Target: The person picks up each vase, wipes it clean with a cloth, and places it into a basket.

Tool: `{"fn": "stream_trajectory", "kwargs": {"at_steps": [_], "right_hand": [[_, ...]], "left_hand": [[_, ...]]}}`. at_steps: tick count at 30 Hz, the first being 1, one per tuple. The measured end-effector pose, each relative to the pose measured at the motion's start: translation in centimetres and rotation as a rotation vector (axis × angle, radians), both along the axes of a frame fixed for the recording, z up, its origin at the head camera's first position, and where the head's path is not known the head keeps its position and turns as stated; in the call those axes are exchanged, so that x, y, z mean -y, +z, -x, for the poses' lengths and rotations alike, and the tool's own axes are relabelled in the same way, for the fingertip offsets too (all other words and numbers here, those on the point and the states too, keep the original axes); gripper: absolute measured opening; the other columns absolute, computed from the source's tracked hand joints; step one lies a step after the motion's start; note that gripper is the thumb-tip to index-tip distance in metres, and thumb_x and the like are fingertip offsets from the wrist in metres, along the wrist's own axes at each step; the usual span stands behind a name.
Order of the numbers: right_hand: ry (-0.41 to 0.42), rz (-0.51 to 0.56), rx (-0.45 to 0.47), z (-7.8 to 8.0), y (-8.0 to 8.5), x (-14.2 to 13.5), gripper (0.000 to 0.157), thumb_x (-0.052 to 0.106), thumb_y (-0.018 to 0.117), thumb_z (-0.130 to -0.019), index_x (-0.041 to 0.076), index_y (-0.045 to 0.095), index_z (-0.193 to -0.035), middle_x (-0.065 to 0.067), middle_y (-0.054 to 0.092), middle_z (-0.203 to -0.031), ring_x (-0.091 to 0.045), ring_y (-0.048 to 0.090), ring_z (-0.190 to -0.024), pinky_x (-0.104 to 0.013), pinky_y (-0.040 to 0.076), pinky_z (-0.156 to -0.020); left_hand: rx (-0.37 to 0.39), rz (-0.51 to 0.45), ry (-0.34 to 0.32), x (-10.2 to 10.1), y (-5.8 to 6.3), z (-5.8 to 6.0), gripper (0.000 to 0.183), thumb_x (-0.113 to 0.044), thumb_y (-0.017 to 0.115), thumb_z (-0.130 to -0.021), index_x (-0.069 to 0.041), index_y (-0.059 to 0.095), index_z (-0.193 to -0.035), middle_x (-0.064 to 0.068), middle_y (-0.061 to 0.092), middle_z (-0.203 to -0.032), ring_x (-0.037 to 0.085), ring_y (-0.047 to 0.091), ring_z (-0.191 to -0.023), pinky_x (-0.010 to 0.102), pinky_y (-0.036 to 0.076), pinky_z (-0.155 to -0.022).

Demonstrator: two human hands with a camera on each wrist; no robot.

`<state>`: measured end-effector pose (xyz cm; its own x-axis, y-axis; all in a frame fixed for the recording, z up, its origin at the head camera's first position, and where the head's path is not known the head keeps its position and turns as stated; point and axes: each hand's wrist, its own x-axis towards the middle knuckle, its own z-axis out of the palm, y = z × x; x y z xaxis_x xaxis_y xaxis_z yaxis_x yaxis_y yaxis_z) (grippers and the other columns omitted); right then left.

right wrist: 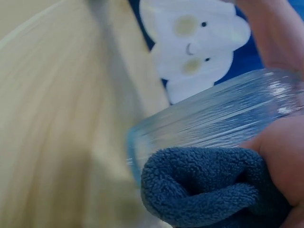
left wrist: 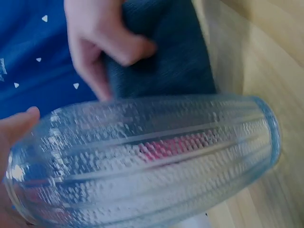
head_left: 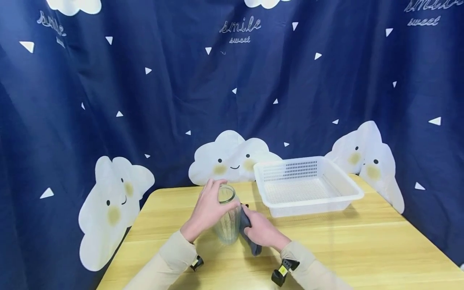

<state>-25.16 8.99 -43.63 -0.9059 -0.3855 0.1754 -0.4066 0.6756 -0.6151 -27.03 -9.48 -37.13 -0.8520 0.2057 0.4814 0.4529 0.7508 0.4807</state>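
A clear ribbed glass vase [head_left: 227, 229] with a textured wall is upright over the table in the head view, its round mouth at the top. My left hand [head_left: 210, 204] grips it near the rim, thumb on the near side and fingers on the far side. In my right hand [head_left: 264, 230] is a dark blue-grey towel [head_left: 255, 247], held against the vase's right side. The right wrist view shows the fluffy towel [right wrist: 199, 190] folded over beside the glass. Through the left wrist view the vase [left wrist: 156, 156] lies across the picture, the right thumb pressing on the towel [left wrist: 178, 52].
A white perforated plastic basket [head_left: 308, 205] stands at the back right of the wooden table [head_left: 362, 249]. Behind the table hangs a dark blue curtain [head_left: 174, 100] with clouds and small triangles. Each wrist carries a strap with a small black device.
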Motion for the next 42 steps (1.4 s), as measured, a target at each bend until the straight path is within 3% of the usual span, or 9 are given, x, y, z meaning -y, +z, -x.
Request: {"fn": "stream_trajectory", "kwargs": {"at_steps": [4,7,11,18,23,27,33,37,42], "right_hand": [[-0.039,0.042,-0.086,-0.6,2.8,-0.3,0.078,0.007,0.057,-0.079,0.012,0.020,-0.148,-0.020,0.050,-0.128,-0.016,0.056,-0.080,-0.026,0.047,-0.063],[-0.078,0.008,-0.226,-0.8,4.8,-0.4,0.079,0.006,0.059,-0.078,0.015,0.022,-0.148,-0.016,0.047,-0.132,-0.021,0.056,-0.094,-0.031,0.047,-0.072],[-0.087,-0.056,-0.316,-0.8,5.6,-0.1,0.081,0.006,0.060,-0.077,0.016,0.022,-0.148,-0.017,0.042,-0.137,-0.026,0.056,-0.105,-0.037,0.048,-0.081],[-0.075,-0.126,-0.205,-0.2,2.2,0.4,0.083,0.009,0.063,-0.078,0.014,0.020,-0.148,-0.018,0.052,-0.123,-0.023,0.059,-0.087,-0.031,0.049,-0.067],[-0.025,-0.202,-0.124,0.0,-1.3,0.6,0.080,0.012,0.063,-0.079,0.003,0.021,-0.146,-0.021,0.052,-0.123,-0.028,0.060,-0.094,-0.035,0.050,-0.073],[0.000,-0.148,-0.073,0.4,-2.1,0.5,0.077,0.011,0.061,-0.080,0.003,0.022,-0.146,-0.022,0.052,-0.124,-0.023,0.060,-0.091,-0.033,0.049,-0.072],[0.008,0.056,0.014,0.2,0.3,-0.2,0.074,0.006,0.054,-0.080,0.009,0.022,-0.147,-0.019,0.051,-0.129,-0.012,0.058,-0.074,-0.024,0.047,-0.060],[-0.021,0.101,-0.111,-0.3,3.1,-0.4,0.076,0.003,0.055,-0.077,0.012,0.025,-0.146,-0.017,0.052,-0.127,-0.015,0.057,-0.081,-0.026,0.047,-0.063],[-0.063,0.021,-0.312,-1.1,5.7,0.0,0.078,0.003,0.058,-0.076,0.013,0.027,-0.146,-0.013,0.051,-0.129,-0.017,0.058,-0.088,-0.029,0.047,-0.067]], "left_hand": [[-0.002,-0.002,-0.030,-0.2,0.6,-0.4,0.067,-0.052,0.071,-0.072,-0.026,0.048,-0.130,-0.002,0.048,-0.116,0.016,0.047,-0.105,0.036,0.042,-0.086],[0.003,-0.004,-0.071,-0.4,1.1,-0.7,0.066,-0.046,0.071,-0.075,-0.022,0.048,-0.131,0.000,0.048,-0.119,0.017,0.047,-0.110,0.038,0.041,-0.089],[-0.003,-0.001,-0.106,-0.4,1.3,-0.7,0.062,-0.040,0.071,-0.076,-0.017,0.049,-0.130,0.002,0.049,-0.117,0.016,0.045,-0.109,0.038,0.040,-0.089],[-0.009,0.001,-0.086,-0.4,0.7,-0.2,0.061,-0.041,0.069,-0.074,-0.022,0.049,-0.128,-0.002,0.048,-0.114,0.015,0.043,-0.106,0.037,0.039,-0.086],[-0.034,0.011,-0.068,-0.4,0.2,0.3,0.059,-0.051,0.065,-0.077,-0.024,0.049,-0.127,-0.008,0.046,-0.117,0.014,0.044,-0.109,0.036,0.039,-0.088],[-0.055,0.010,-0.043,-0.4,-0.1,0.5,0.059,-0.051,0.065,-0.077,-0.022,0.048,-0.127,-0.005,0.043,-0.117,0.014,0.046,-0.106,0.035,0.041,-0.087],[-0.035,0.031,-0.003,-0.4,0.0,0.1,0.067,-0.053,0.066,-0.075,-0.019,0.045,-0.128,0.000,0.035,-0.108,0.017,0.041,-0.095,0.033,0.041,-0.080],[-0.023,0.061,0.040,-0.3,0.4,-0.4,0.072,-0.059,0.067,-0.072,-0.020,0.047,-0.130,-0.001,0.037,-0.102,0.018,0.040,-0.088,0.033,0.038,-0.075],[0.005,0.054,0.041,-0.3,0.8,-0.9,0.072,-0.058,0.068,-0.072,-0.021,0.049,-0.131,0.000,0.044,-0.103,0.019,0.045,-0.088,0.034,0.038,-0.073]]}}
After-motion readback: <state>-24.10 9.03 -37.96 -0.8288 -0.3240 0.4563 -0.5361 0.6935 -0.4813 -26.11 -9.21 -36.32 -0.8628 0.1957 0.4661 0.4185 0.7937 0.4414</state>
